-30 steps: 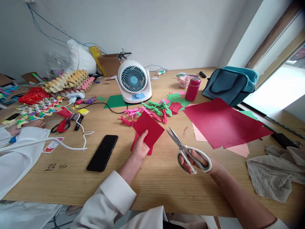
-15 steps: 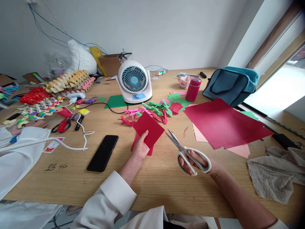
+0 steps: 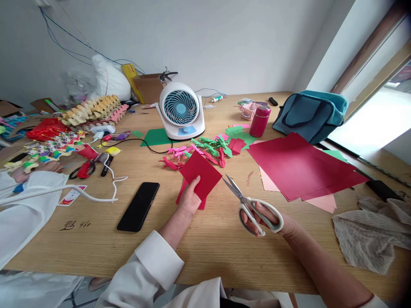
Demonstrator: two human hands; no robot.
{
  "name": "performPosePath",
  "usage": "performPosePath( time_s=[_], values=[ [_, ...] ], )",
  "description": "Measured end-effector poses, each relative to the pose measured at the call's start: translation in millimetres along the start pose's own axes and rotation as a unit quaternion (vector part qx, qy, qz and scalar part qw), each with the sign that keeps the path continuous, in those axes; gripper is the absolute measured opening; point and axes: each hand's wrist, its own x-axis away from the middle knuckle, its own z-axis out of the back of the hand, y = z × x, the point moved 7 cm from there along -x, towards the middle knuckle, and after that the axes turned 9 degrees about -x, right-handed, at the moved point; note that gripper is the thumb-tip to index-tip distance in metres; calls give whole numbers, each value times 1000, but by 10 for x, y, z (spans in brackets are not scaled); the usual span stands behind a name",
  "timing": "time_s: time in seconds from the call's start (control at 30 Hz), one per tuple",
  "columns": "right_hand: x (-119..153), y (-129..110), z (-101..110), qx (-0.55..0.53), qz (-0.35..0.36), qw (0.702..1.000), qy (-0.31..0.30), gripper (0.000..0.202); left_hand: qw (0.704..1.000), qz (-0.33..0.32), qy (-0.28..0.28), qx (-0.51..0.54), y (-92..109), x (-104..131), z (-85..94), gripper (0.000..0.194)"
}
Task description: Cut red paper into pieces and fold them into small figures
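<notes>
"What's different from a second ago?"

"Very little. The scissors (image 3: pixel 244 201) have edged toward the red paper square (image 3: pixel 204 172), so their tips are now just beside its right corner, apart from it."

"And the grips?"

"The left hand (image 3: pixel 192 198) is closed on the square, thumb on top, in the same place as before. The right hand (image 3: pixel 260 215) keeps its grip in the scissors' pale handles, with the blades slightly parted."

"Where is the square exactly?"

"Over the bench (image 3: pixel 105 252), in front of the person, with more red paper (image 3: pixel 203 204) showing below it. The cut paper shapes (image 3: pixel 210 146), pink, green and red, lie just beyond, in front of the fan (image 3: pixel 180 107)."

"Anything moved around them?"

"Not that I can see. The smartphone (image 3: pixel 138 206) lies to the left of the left hand. The large red sheets (image 3: pixel 298 167) are on the right, near the red flask (image 3: pixel 260 121) and the blue bag (image 3: pixel 308 113), and the crumpled cloth (image 3: pixel 362 239) rests at the far right."
</notes>
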Motion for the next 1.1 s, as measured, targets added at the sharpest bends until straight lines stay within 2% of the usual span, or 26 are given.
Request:
performPosePath(
  time_s=[0.27,0.47,0.67,0.9,1.0,1.1],
  values=[
    [-10,-1,0,-10,6,1000,2,55,999,-21,-12,21,8,-6,-29,27],
    [-8,14,24,-5,9,1000,-1,55,999,-41,-23,-5,20,-7,-43,32],
    [4,67,96,9,9,1000,18,56,997,-50,-38,-38,-20,16,-61,28],
    [-28,41,64,1,19,1000,20,58,987,-54,-111,-105,-22,117,-154,40],
    [-44,23,56,-19,26,999,21,56,981,-16,-151,-121,-65,145,-191,42],
    [-60,-9,36,-39,41,998,20,55,978,13,-165,-128,-96,136,-191,34]
  ],
)
